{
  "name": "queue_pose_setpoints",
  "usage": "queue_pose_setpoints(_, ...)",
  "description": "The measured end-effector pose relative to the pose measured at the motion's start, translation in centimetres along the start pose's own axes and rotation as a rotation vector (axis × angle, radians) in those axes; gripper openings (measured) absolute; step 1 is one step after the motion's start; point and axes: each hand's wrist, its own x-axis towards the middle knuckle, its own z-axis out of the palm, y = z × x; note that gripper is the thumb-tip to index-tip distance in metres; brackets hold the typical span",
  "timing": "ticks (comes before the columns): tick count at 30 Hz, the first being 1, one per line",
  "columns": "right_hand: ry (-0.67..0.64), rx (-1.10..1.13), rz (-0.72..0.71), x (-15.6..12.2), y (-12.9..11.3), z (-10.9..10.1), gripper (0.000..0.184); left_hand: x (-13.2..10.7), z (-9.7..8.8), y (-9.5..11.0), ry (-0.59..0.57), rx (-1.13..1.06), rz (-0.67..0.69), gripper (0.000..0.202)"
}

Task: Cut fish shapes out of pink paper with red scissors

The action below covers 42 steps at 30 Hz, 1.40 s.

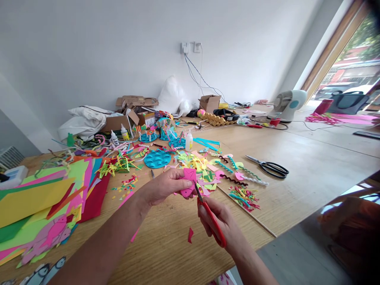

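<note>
My left hand [166,186] pinches a small folded piece of pink paper [188,181] above the wooden table [297,186]. My right hand [221,221] grips red-handled scissors [211,218], whose blades point up into the lower edge of the pink paper. A small pink scrap [190,234] lies on the table just below the hands. Both hands are closed around what they hold.
Stacked coloured paper sheets [44,194] lie at the left. Paper scraps, twisted pipe cleaners [243,174], a blue embossed disc [157,158] and glue bottles [189,141] cover the middle. Black scissors [271,168] rest at the right. Boxes, a fan [286,105] and cables stand farther back.
</note>
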Motion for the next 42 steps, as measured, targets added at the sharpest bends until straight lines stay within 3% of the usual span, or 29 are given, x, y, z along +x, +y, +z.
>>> queue_pose_setpoints(10,-0.020,-0.106,0.001,0.1,-0.3,-0.3,0.036,-0.4,-0.7,0.2,-0.011,0.062,-0.069,0.015)
queue_pose_setpoints(23,-0.033,-0.033,0.009,-0.1,-0.3,-0.3,0.042,-0.4,-0.7,0.5,-0.013,0.083,0.010,0.017)
queue_pose_setpoints(34,-0.073,-0.162,-0.028,-0.3,0.1,-0.9,0.039,-0.6,-1.0,0.7,-0.050,0.073,-0.085,0.011)
queue_pose_setpoints(42,-0.061,-0.250,-0.052,-0.5,0.4,-1.2,0.036,-0.5,-1.1,0.6,-0.063,0.081,-0.068,0.010)
